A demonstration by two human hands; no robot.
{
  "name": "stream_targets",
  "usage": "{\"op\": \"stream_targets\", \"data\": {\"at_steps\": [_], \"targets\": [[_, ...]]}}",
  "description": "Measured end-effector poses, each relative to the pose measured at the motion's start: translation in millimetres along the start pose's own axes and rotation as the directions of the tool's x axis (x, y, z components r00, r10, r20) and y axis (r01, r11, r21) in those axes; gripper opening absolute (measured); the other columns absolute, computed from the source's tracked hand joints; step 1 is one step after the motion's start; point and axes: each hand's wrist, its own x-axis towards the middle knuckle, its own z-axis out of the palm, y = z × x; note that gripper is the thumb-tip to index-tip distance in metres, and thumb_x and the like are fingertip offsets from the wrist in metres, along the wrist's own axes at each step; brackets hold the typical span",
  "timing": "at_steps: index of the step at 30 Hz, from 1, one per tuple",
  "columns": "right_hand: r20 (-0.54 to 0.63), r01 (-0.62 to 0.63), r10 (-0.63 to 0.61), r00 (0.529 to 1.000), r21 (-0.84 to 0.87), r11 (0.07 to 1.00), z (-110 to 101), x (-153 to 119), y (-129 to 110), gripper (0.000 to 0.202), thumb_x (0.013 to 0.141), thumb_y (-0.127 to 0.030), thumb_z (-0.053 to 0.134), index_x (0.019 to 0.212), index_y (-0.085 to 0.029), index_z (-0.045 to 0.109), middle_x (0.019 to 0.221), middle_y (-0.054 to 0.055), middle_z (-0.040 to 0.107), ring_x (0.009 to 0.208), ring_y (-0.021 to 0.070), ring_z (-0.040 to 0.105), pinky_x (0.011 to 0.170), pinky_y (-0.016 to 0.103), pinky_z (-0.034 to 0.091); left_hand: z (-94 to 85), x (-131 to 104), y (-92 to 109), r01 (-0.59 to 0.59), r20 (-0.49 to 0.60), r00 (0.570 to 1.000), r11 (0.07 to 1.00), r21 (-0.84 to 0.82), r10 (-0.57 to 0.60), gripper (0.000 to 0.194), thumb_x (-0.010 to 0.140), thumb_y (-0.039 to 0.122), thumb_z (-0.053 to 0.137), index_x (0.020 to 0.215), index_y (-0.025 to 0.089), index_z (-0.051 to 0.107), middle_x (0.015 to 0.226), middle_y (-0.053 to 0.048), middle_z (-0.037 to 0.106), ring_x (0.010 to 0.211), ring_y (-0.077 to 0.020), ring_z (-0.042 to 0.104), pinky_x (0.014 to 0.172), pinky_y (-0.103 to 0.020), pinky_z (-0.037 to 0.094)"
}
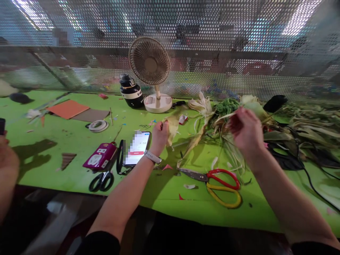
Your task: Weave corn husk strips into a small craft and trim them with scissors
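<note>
My left hand (159, 139), with a pale watch band on its wrist, is closed on a pale yellow piece of corn husk (173, 130) above the table. My right hand (247, 129) is raised to the right, its fingers pinched and slightly blurred. A thin pale husk strip (227, 115) runs leftward from those fingertips. Behind and below the right hand lie loose dried husks (202, 105) and a bundle of green strands (226, 106). Between my forearms rest large scissors (209, 177) with one red and one yellow handle loop.
On the green table (170, 212) stand a fan (150, 65) and a black bottle (132, 94). A phone (136, 148), purple box (101, 156), small black scissors (101, 181) and tape rolls (98, 126) lie left. Another person's hand (7, 166) shows at the left edge.
</note>
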Motion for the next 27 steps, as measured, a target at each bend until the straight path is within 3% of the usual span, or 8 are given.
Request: {"op": "stream_targets", "data": {"at_steps": [3,5,7,9,12,17,23,27], "targets": [[-0.224,0.035,0.007,0.975,0.183,0.983,-29,34,-28,0.022,0.085,-0.022,0.06,0.063,-0.021,0.054,0.057,-0.004,0.052,0.044,0.0046,0.045,0.044,0.02,0.036,2.5,-3,-1,0.09,0.066,0.994,0.994,-0.059,-0.086,0.035,0.08,0.037,0.058,0.054,0.02,0.042,0.049,0.006,0.035,0.045,-0.0083,0.03,0.042,-0.023,0.021],[-0.31,0.077,-0.016,0.95,0.187,0.979,-46,50,-34,0.032,0.091,-0.03,0.053,0.06,-0.021,0.052,0.053,-0.004,0.047,0.042,0.0042,0.042,0.043,0.019,0.034,6.8,-7,1,0.131,0.1,0.988,0.983,-0.127,-0.118,0.033,0.08,0.039,0.058,0.058,0.019,0.046,0.053,0.005,0.039,0.046,-0.0076,0.033,0.043,-0.021,0.024],[-0.228,-0.072,0.109,0.967,0.165,0.984,-53,56,-29,0.047,0.091,-0.053,0.043,0.058,-0.02,0.053,0.05,-0.003,0.045,0.042,0.0053,0.041,0.042,0.02,0.035,10.6,-12,3,0.123,0.102,0.989,0.977,-0.172,-0.107,0.031,0.08,0.041,0.058,0.062,0.018,0.049,0.056,0.005,0.042,0.049,-0.0074,0.037,0.046,-0.02,0.029],[-0.116,-0.273,0.282,0.952,0.089,0.958,-46,50,-15,0.052,0.084,-0.063,0.045,0.064,-0.018,0.06,0.051,-0.001,0.049,0.041,0.0066,0.04,0.04,0.022,0.035,12.7,-15,3,0.097,0.099,0.992,0.978,-0.184,-0.08,0.031,0.08,0.042,0.059,0.064,0.018,0.05,0.058,0.005,0.043,0.052,-0.0077,0.039,0.048,-0.019,0.031],[0.072,-0.398,0.404,0.912,-0.087,0.913,-19,27,14,0.03,0.07,-0.045,0.074,0.081,-0.017,0.068,0.058,-0.003,0.056,0.043,0.0057,0.043,0.04,0.019,0.036,13.5,-21,4,0.088,0.123,0.99,0.976,-0.197,-0.064,0.033,0.08,0.046,0.058,0.064,0.018,0.049,0.058,0.005,0.042,0.053,-0.0081,0.039,0.048,-0.02,0.032],[0.354,-0.309,0.458,0.815,-0.403,0.862,21,-13,53,0.037,0.068,-0.049,0.074,0.084,-0.016,0.066,0.074,-0.001,0.065,0.052,0.006,0.055,0.046,0.018,0.042,14.9,-33,13,0.05,0.175,0.984,0.98,-0.191,-0.016,0.035,0.083,0.048,0.055,0.066,0.018,0.048,0.06,0.005,0.042,0.054,-0.0088,0.037,0.049,-0.022,0.03],[0.442,-0.197,0.435,0.785,-0.487,0.851,32,-30,68,0.038,0.066,-0.051,0.073,0.07,-0.015,0.062,0.058,-0.004,0.056,0.05,0.0068,0.052,0.046,0.019,0.038,19.7,-43,22,0.018,0.225,0.974,0.993,-0.114,0.008,0.035,0.086,0.045,0.051,0.065,0.018,0.044,0.056,0.005,0.037,0.052,-0.009,0.032,0.047,-0.023,0.025],[0.432,-0.16,0.39,0.813,-0.479,0.863,33,-34,66,0.037,0.062,-0.049,0.076,0.063,-0.016,0.06,0.053,-0.005,0.053,0.047,0.0067,0.049,0.046,0.02,0.036,20.5,-43,19,-0.015,0.209,0.977,0.993,-0.116,0.039,0.034,0.086,0.043,0.051,0.065,0.018,0.044,0.056,0.006,0.036,0.051,-0.0088,0.031,0.047,-0.023,0.024]]}}
